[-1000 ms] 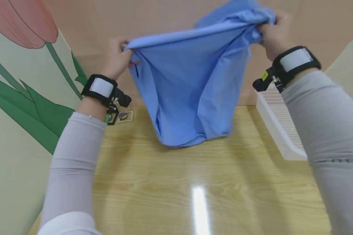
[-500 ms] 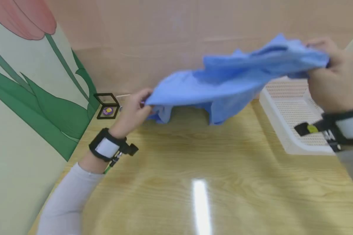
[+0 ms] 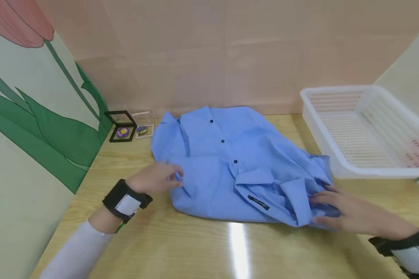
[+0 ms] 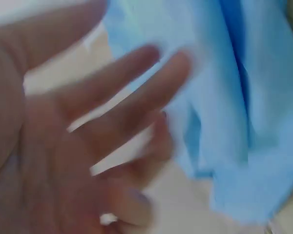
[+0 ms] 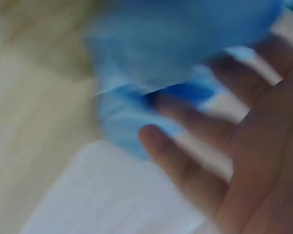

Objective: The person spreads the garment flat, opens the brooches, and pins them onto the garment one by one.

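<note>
A blue button-up shirt lies spread and rumpled on the wooden table, dark buttons facing up. Its collar, with a small black label, points toward the front right. At the shirt's left edge is my left hand, fingers apart; in the left wrist view the blurred fingers are spread in front of the blue fabric. My right hand is at the right end of the shirt beside the collar. The right wrist view shows its fingers loosely extended, fingertips right at the cloth.
A white perforated plastic basket stands at the back right, close to the shirt. Two small open display cases, one black and one pale, sit at the back left. A beige wall rises behind the wooden table.
Both hands held the shirt up in the air, then swung it to the right and brought it down. The shirt now lies on the table, and the fingers have let go.
</note>
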The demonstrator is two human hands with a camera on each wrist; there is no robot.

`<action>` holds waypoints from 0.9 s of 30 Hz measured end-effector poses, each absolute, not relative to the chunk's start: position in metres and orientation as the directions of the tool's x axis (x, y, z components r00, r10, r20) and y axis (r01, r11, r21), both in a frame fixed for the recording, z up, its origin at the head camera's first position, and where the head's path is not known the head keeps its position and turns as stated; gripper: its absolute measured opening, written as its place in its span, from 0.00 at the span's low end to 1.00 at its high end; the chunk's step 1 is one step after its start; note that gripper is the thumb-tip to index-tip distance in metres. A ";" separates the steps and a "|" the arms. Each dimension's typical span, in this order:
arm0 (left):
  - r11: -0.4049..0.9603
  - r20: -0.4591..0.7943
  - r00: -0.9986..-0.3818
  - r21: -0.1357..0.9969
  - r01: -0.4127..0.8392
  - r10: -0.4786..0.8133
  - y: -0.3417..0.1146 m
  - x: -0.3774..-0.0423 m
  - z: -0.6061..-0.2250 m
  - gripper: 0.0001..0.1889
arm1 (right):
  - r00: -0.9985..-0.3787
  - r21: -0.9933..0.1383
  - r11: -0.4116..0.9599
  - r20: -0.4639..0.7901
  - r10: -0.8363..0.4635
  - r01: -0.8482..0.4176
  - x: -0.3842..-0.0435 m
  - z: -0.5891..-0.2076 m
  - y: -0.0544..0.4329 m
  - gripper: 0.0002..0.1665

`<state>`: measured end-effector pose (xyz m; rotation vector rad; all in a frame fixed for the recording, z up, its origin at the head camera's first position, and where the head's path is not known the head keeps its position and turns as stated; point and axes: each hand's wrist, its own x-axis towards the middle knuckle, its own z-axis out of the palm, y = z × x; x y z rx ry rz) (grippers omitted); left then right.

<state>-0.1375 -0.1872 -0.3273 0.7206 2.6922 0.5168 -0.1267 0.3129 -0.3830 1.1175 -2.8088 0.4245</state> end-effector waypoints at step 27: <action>0.728 -0.158 -0.730 0.352 0.588 0.665 -0.149 -0.145 -0.318 0.03 | -0.512 -0.706 0.297 0.109 -0.852 -0.643 -0.153 -0.360 0.245 0.13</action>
